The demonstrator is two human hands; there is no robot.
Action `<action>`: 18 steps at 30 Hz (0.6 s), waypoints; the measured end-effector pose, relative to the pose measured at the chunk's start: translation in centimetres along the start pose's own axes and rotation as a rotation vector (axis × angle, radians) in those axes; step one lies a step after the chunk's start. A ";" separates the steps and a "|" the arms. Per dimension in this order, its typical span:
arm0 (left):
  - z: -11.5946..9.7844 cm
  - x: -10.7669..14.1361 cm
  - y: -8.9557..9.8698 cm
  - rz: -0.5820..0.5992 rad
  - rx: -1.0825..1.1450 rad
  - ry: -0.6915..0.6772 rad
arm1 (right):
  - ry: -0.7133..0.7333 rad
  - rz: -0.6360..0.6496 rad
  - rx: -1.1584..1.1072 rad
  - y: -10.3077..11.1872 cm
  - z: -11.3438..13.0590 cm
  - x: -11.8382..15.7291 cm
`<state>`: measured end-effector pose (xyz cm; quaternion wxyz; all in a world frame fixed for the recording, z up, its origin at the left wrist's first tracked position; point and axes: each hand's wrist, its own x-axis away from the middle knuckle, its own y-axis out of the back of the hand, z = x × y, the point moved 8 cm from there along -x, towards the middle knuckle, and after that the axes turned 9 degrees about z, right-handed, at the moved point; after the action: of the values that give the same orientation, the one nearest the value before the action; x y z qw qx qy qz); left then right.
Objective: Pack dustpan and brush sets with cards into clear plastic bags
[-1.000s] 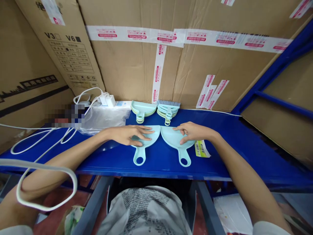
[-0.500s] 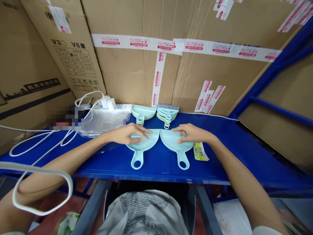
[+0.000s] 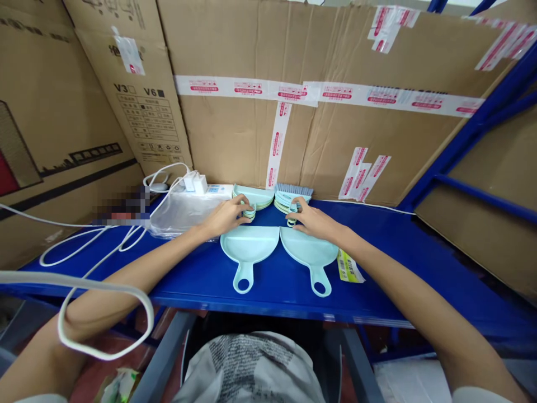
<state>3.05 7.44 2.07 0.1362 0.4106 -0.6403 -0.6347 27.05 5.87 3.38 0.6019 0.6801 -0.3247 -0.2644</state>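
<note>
Two light-blue dustpans lie side by side on the blue table, the left dustpan (image 3: pixel 249 243) and the right dustpan (image 3: pixel 312 251), handles toward me. Behind them stands a stack of dustpans (image 3: pixel 262 196); my left hand (image 3: pixel 229 215) has its thumb and fingers closed around the handle end at its top. To the right of that stack is a pile of hand brushes (image 3: pixel 293 191) with grey bristles showing on top. My right hand (image 3: pixel 314 219) pinches the upper brush's handle, partly covering it.
A clear plastic bag (image 3: pixel 180 210) lies at the left, near white chargers (image 3: pixel 197 182) and looping white cables (image 3: pixel 100 229). A yellow-green label (image 3: pixel 350 267) sits beside the right dustpan. Cardboard (image 3: pixel 235 140) walls the back; a blue metal frame (image 3: pixel 461 143) rises at the right.
Both hands have left the two front dustpans and reached farther back, the left to the dustpan stack's handles and the right to the brush handles. The view has tilted up slightly.
</note>
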 end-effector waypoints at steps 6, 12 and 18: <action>-0.1 -0.7 -0.9 -0.022 0.063 -0.033 | 0.045 0.015 0.040 -0.7 -0.3 -1.2; -0.7 0.5 2.8 -0.136 -0.024 0.022 | 0.012 -0.122 0.011 5.1 3.0 3.1; -0.4 1.8 6.2 -0.365 0.024 0.062 | 0.797 0.301 -0.585 0.3 20.9 15.6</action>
<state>0.00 5.04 7.19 0.0336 0.5410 -0.5581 -0.6282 21.45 -19.47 1.32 0.8751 0.4770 -0.0772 0.0251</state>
